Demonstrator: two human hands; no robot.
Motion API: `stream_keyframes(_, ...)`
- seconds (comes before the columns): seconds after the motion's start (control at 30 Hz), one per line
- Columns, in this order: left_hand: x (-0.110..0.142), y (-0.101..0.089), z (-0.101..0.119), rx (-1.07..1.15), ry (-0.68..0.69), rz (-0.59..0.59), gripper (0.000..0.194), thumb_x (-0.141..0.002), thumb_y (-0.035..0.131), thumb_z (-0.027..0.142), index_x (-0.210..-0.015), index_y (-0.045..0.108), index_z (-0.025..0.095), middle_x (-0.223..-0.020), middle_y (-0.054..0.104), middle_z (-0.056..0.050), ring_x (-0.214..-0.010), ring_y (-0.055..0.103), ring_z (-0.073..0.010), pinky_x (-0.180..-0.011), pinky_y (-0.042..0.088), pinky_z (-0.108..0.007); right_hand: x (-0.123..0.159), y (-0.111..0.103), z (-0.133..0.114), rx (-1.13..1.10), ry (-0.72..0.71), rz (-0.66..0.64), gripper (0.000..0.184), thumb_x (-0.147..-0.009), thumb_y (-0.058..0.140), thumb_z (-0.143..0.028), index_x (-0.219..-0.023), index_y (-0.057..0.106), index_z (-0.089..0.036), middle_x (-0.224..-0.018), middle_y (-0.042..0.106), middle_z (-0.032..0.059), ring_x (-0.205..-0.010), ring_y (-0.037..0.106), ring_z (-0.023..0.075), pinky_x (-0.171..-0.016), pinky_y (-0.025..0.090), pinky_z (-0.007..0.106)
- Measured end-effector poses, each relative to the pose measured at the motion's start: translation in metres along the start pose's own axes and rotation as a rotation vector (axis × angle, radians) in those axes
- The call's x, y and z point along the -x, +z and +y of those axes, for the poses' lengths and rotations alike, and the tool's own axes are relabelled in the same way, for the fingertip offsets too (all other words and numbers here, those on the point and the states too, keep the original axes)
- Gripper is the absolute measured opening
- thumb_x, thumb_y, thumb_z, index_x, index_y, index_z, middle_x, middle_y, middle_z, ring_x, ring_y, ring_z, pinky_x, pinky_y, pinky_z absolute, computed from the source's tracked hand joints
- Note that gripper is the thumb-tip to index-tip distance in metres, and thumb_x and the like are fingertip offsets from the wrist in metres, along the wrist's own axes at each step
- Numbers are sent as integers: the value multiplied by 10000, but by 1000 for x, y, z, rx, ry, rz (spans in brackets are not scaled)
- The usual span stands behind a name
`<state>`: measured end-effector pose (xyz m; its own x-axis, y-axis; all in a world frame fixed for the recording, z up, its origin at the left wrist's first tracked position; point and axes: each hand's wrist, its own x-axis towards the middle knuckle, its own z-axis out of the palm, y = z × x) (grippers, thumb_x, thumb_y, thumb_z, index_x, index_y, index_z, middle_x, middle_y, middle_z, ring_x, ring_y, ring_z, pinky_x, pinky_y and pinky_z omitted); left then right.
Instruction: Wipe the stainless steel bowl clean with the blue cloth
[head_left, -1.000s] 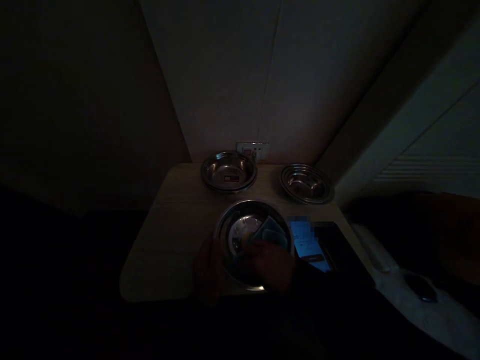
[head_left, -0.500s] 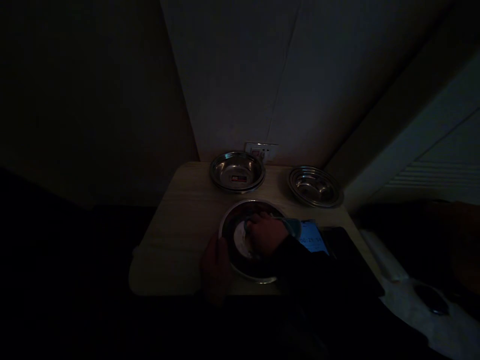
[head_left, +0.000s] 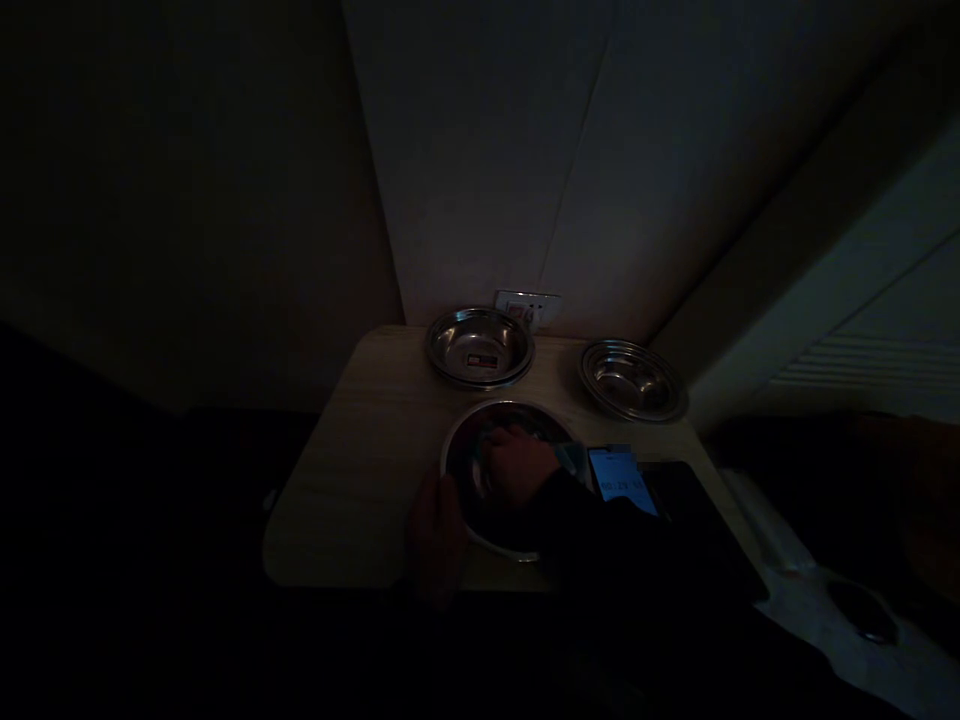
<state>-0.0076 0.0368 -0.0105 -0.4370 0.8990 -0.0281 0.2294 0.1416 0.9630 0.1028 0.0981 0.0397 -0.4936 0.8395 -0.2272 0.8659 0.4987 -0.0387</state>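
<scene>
A shiny metal bowl stands near the front of the small wooden table. My left hand grips its left rim, the thumb along the edge and the fingers partly lost in shadow. Inside the bowl, my right hand presses a teal cloth against the bottom. Part of that cloth sticks out to the right of the hand, near the rim. Dim light hides the fingertips of my right hand and much of the bowl's inside.
Nested metal bowls with a label stand at the back, and more nested bowls at the back right. A lit phone lies right of the bowl, beside a dark flat object. A wall socket is behind the table.
My right hand has shifted slightly left inside the bowl with the cloth, and the pale patch at the bottom has darkened. My left hand stays at the rim. The view has moved slightly.
</scene>
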Motion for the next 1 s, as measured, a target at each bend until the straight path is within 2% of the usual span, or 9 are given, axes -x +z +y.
stream_keyframes(0.1,-1,0,1,-3,3,22,357,-829,384,370,-978,631,160,-949,683,-91,-867,618,-194,-752,478,-282,2,-3,0,-15,-123,-45,270,-808,452,-206,-1018,623,-193,-1058,590,99,-982,517,244,-699,468,328)
stream_keyframes(0.23,-2,-1,2,-55,-22,41,371,-823,391,397,-961,638,158,-900,688,-83,-811,621,-198,-704,483,-286,21,-12,3,-9,-341,-218,260,-792,477,-208,-994,639,-236,-989,624,60,-894,565,213,-640,458,284)
stream_keyframes(0.3,0,-2,2,-65,-15,34,384,-828,384,391,-1008,629,156,-939,685,-84,-835,624,-198,-718,485,-284,32,-16,8,8,-339,-270,220,-776,502,-209,-923,665,-214,-995,625,79,-819,590,206,-597,455,278)
stream_keyframes(0.4,5,-3,2,-107,39,31,378,-829,395,379,-1052,620,172,-993,678,-84,-880,626,-202,-739,485,-281,49,-21,18,55,-221,-293,197,-761,498,-164,-843,676,-156,-965,630,137,-777,604,237,-580,461,319)
stream_keyframes(0.5,12,-3,0,-153,113,38,379,-825,405,375,-1072,611,174,-1010,675,-91,-890,629,-205,-738,488,-281,60,-18,20,51,-124,-222,206,-763,479,-143,-850,665,-158,-919,637,131,-882,576,269,-627,463,345)
stream_keyframes(0.6,18,-2,-4,-191,136,105,382,-822,406,379,-1065,609,166,-1007,673,-104,-895,630,-206,-733,488,-281,61,-6,4,-71,-68,-99,238,-803,444,-164,-932,644,-171,-978,618,114,-935,541,230,-689,450,316)
stream_keyframes(0.73,20,-4,-8,-248,140,226,387,-828,401,383,-1066,600,149,-986,672,-118,-860,635,-201,-690,490,-274,57,13,-19,-278,-117,95,261,-865,400,-215,-1043,591,-210,-1018,591,61,-955,506,178,-802,408,293)
stream_keyframes(0.9,18,-5,-12,-319,194,265,365,-841,403,340,-1082,597,147,-964,675,-113,-808,640,-178,-633,482,-250,64,19,-5,-86,-60,91,213,-808,469,-184,-951,627,-201,-965,609,84,-970,482,257,-784,384,406)
stream_keyframes(1.0,19,-2,-13,-334,260,265,354,-843,401,326,-1086,594,156,-963,677,-106,-809,640,-172,-635,482,-247,66,20,-7,-109,-4,119,189,-790,482,-169,-902,634,-169,-936,609,92,-926,490,252,-756,390,385)
